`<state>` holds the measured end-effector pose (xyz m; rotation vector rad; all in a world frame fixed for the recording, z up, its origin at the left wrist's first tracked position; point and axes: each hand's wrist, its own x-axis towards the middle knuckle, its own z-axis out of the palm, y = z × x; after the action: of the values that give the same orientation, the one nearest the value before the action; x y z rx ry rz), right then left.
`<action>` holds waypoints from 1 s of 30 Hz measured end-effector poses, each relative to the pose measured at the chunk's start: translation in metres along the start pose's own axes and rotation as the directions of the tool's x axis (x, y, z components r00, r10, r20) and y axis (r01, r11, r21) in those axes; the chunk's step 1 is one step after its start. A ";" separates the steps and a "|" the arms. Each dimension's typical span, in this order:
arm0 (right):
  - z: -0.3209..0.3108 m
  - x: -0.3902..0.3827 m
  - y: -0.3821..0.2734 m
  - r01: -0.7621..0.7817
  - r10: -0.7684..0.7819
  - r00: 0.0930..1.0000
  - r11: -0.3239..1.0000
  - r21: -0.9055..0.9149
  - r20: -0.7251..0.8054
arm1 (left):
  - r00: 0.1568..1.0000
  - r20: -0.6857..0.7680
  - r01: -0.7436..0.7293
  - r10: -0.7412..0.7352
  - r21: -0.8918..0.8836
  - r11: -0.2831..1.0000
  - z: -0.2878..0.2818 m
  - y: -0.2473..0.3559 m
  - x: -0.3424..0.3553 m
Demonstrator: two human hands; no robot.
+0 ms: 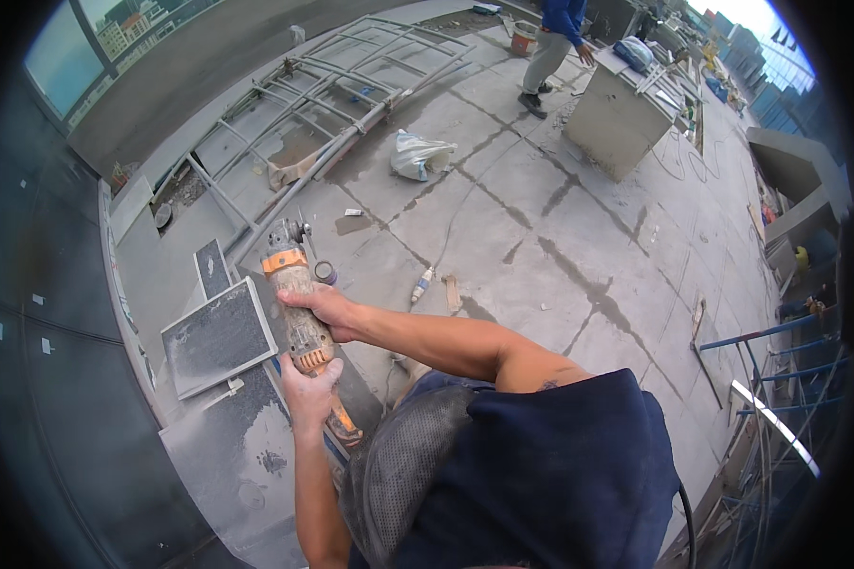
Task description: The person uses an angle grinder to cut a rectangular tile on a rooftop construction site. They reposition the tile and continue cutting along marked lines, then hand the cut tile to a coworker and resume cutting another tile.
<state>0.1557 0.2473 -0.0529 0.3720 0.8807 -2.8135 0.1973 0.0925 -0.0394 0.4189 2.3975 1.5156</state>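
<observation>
Between my hands is a dusty orange and grey angle grinder [294, 308], its head pointing away from me. My right hand [327, 311] wraps around the middle of its body. Closer to me, my left hand [308, 391] grips the rear, near the orange handle [342, 423]. Beneath and left of the tool lies a dark slab with a pale border [220, 337]. It overlaps a larger dust-covered grey slab [232, 465]. A small dark piece [213, 268] lies past them. A small round container [324, 272] stands just right of the grinder's head.
Metal scaffold frames [304, 114] lie across the far left. A white sack [420, 155] and a cable connector [421, 284] rest on the paved floor. Another person [552, 52] stands beside a concrete block [617, 119]. Blue scaffolding [778, 365] stands at right; dark panels [43, 284] line the left.
</observation>
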 end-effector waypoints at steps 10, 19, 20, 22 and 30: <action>-0.046 0.021 0.027 -0.119 0.124 0.958 0.992 0.036 -0.257 | 0.941 -0.034 0.296 -0.335 0.559 0.774 0.025 0.016 0.004; -0.082 -0.019 0.069 -0.304 0.332 0.915 0.941 0.152 -0.229 | 0.924 0.013 0.368 -0.383 0.245 0.897 0.035 -0.036 -0.039; -0.085 -0.024 0.070 -0.298 0.330 0.915 0.941 0.163 -0.232 | 0.854 0.127 0.501 -0.505 0.065 0.863 0.030 -0.043 -0.044; -0.111 -0.026 0.080 -0.364 0.412 0.910 0.840 0.401 -0.037 | 0.688 0.403 0.718 -0.604 -0.253 0.648 0.018 -0.038 -0.041; -0.073 -0.017 0.100 -0.266 0.203 0.876 0.960 -0.086 -0.438 | 0.664 0.407 0.732 -0.627 -0.187 0.655 0.015 -0.080 -0.075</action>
<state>0.2084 0.2100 -0.1600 1.0262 1.0291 -2.4607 0.2640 0.0432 -0.1127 -0.3088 1.6799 1.3105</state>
